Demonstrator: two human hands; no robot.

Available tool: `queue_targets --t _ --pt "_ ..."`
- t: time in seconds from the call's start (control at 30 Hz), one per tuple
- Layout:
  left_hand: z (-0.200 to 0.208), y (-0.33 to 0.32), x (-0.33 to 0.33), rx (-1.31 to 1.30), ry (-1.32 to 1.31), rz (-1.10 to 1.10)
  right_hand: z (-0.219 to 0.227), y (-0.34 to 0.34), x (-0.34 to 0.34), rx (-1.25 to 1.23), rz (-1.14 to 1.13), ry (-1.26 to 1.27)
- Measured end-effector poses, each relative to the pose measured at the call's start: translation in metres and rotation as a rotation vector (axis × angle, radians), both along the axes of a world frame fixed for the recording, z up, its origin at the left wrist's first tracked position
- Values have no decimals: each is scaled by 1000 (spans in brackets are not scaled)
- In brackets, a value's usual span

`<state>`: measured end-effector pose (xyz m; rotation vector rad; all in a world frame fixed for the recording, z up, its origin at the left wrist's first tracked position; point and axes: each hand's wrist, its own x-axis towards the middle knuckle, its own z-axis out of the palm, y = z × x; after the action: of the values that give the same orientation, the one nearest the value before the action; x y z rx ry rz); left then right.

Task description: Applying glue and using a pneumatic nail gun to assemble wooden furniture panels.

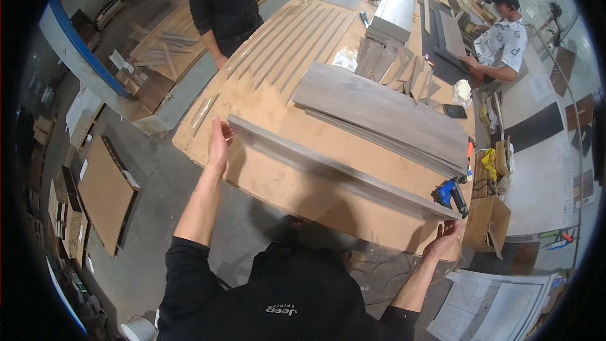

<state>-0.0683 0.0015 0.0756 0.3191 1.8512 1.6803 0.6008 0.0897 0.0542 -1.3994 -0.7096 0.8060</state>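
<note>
A long grey wood-grain board (341, 167) stands on its long edge near the front of the table. At its left end is my left hand (219, 143), closed on the board with the fingers behind the end. My right hand (445, 239) grips the opposite end, near the table's right corner. A blue and black nail gun (449, 195) lies just behind the board, close to my right hand. Farther back rests a stack of wide grey boards (382, 117), with the top one slightly offset from those below.
Thin strips (297, 41) lie in rows at the far left of the wooden table (278, 186). Offcuts (394, 69) are piled behind the stack. A co-worker in black (221, 6) stands far left; another in a patterned shirt (502, 44) handles a board far right. A cardboard box (489, 221) stands right.
</note>
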Motion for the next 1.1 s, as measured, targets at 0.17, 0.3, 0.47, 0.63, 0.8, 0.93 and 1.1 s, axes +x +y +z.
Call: queue_targets --t 0.17,0.3,0.47,0.63,0.8,0.93,1.1 --pt "19 -34 -9 -73 9 -77 1 -14 9 -9 106 29" --pt "30 -70 -8 -282 300 -287 40 -46 -1 -247 181 -138" --pt "3 -92 11 -448 299 -366 -32 -73 22 -301 214 -363" --pt "-28 -94 23 -373 609 -548 -46 -73 4 -433 383 -235" --pt "-10 -104 42 -432 1073 -828 -23 -81 15 -322 616 -915" --pt "-38 -105 26 -393 1004 -823 -36 -80 30 -261 613 -949" --pt "-45 -111 24 -458 1022 -803 -43 -80 32 -227 522 -929"
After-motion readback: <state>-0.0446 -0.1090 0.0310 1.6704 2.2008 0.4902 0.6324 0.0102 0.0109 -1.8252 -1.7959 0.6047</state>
